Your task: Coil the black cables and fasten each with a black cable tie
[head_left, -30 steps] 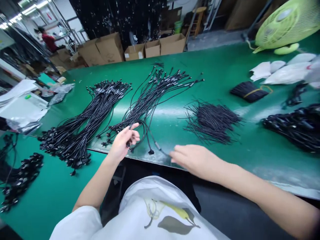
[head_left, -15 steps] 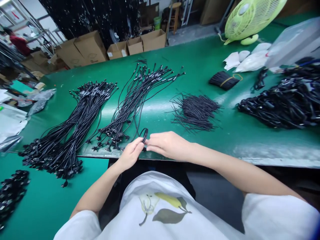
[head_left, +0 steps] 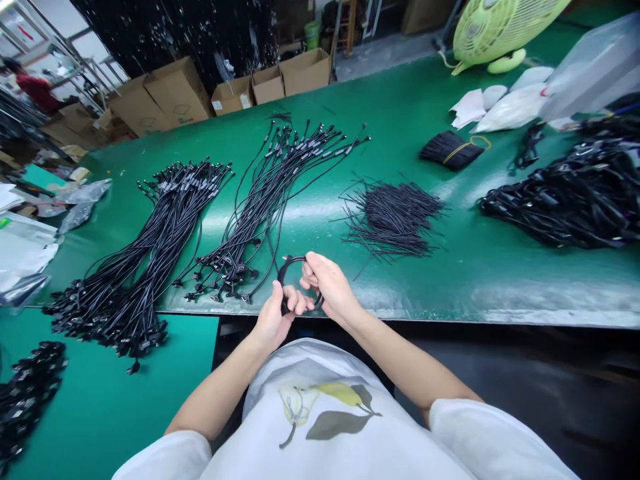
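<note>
A black cable (head_left: 283, 272) is bent into a round coil just over the table's front edge. My left hand (head_left: 276, 311) is closed on the coil's left side, thumb up. My right hand (head_left: 327, 283) grips its right side, the thumb and index finger at the top and the other fingers curled inside the loop. Ahead and to the left lies a loose bundle of black cables (head_left: 260, 200), connectors at both ends. A pile of short black ties (head_left: 400, 217) lies ahead and to the right.
A thicker cable bundle (head_left: 165, 233) hangs over the front edge at left. On the right sit a banded bunch of black ties (head_left: 450, 151), a heap of coiled cables (head_left: 570, 200) and a yellow-green fan (head_left: 505, 30). Cardboard boxes (head_left: 180, 93) stand beyond the green table (head_left: 320, 227).
The cable coil has turned from a narrow edge-on loop to a wide open ring facing me. My right hand has moved from beside it to a grip on its right side.
</note>
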`<state>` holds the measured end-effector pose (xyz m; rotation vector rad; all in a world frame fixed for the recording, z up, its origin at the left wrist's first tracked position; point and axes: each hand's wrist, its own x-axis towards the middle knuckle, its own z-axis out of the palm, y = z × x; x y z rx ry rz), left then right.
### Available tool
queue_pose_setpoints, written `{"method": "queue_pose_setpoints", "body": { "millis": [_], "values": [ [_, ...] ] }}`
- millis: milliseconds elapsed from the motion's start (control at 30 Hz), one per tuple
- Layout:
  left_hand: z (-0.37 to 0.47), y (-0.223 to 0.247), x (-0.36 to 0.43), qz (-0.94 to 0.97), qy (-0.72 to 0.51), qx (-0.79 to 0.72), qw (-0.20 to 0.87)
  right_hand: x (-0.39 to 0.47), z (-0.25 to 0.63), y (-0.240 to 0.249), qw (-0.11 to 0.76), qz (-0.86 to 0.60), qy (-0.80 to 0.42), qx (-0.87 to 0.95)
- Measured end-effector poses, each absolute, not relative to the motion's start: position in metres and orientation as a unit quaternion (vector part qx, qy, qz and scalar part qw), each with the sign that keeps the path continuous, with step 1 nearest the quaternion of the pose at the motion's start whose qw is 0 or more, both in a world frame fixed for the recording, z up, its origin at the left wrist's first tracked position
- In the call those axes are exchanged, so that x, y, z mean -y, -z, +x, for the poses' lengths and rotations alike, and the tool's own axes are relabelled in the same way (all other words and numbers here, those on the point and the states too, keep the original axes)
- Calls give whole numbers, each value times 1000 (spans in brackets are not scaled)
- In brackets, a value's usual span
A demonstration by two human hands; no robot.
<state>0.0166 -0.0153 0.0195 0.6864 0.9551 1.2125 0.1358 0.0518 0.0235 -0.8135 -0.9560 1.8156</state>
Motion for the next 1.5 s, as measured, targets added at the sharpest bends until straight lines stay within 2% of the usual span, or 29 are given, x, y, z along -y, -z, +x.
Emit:
{"method": "queue_pose_setpoints", "body": {
  "millis": [100, 233, 333, 400, 533, 767, 900, 1000, 1100, 1200, 1300, 1400, 1500],
  "values": [
    [17, -14, 17, 323, -533, -434, 651, -47, 142, -35, 397, -274, -814, 324],
    [10, -16, 25, 480, -409, -517, 579, -33, 142, -36, 352, -277, -829, 333],
    [11, -15, 30, 576, -318, -545, 520, -21, 134, -27, 395, -320, -787, 350],
    [14, -11, 30, 607, -286, -530, 518, -17, 130, -22, 425, -336, -760, 358],
    [19, 2, 27, 578, -301, -497, 573, -15, 136, -22, 438, -295, -748, 402],
    [33, -4, 36, 375, -335, -375, 779, -23, 150, -43, 393, -227, -805, 382],
    [37, -22, 36, 300, -340, -365, 813, -38, 150, -45, 378, -218, -852, 290],
    [44, -31, 33, 222, -362, -369, 827, -48, 149, -43, 410, -212, -859, 221],
    [51, -33, 29, 144, -382, -364, 837, -53, 155, -41, 453, -208, -827, 261],
    [50, -27, 25, 151, -388, -362, 834, -56, 178, -43, 465, -240, -709, 474],
    [38, -19, 19, 198, -408, -421, 786, -59, 209, -48, 444, -276, -426, 739],
    [27, -17, 12, 253, -368, -460, 768, -58, 228, -45, 305, -217, -177, 910],
    [24, -17, 8, 342, -282, -453, 773, -50, 227, -30, 155, -174, -53, 971]
  ]
}}
